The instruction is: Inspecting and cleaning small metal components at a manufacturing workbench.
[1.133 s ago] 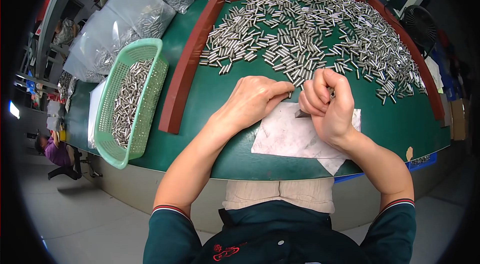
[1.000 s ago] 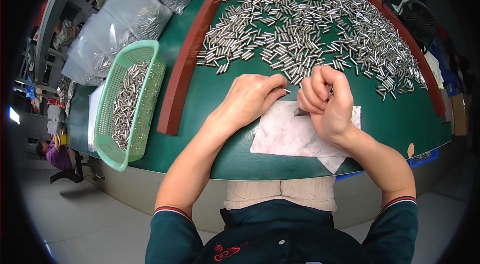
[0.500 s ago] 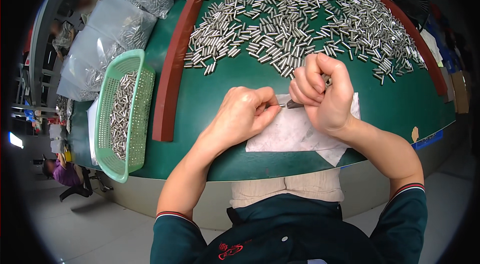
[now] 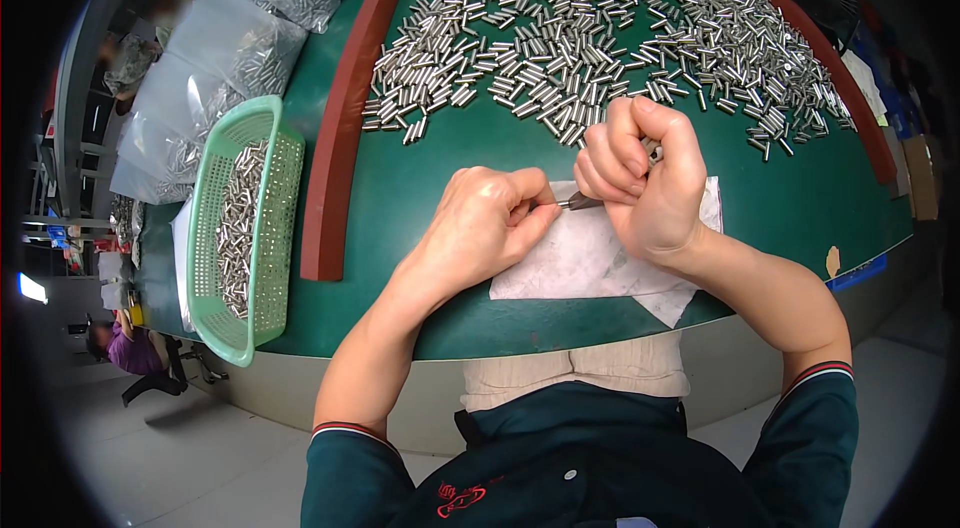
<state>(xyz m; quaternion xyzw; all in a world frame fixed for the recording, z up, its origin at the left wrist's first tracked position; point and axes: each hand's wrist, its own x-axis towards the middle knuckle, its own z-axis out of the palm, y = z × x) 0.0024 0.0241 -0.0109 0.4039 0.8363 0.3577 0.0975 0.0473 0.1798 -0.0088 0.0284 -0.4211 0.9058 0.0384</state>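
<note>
My right hand [image 4: 640, 178] is closed in a fist around a small dark-handled tool [image 4: 580, 200] whose tip points left. My left hand [image 4: 485, 223] has its fingers pinched together right at that tip; whatever it pinches is too small to make out. Both hands hover over a white cloth [image 4: 600, 263] lying on the green table [image 4: 420, 188]. Just beyond my hands spreads a large pile of short shiny metal pins [image 4: 600, 28].
A reddish wooden frame [image 4: 335, 138] borders the pin pile. A green plastic basket [image 4: 245, 228] holding more pins stands at the left. Clear bags of pins [image 4: 230, 58] lie at the far left. Another person [image 4: 125, 348] sits below the table edge.
My hands have come closer together over the cloth. The left fingers went from resting flat to pinching at the tool's tip. The view has shifted slightly.
</note>
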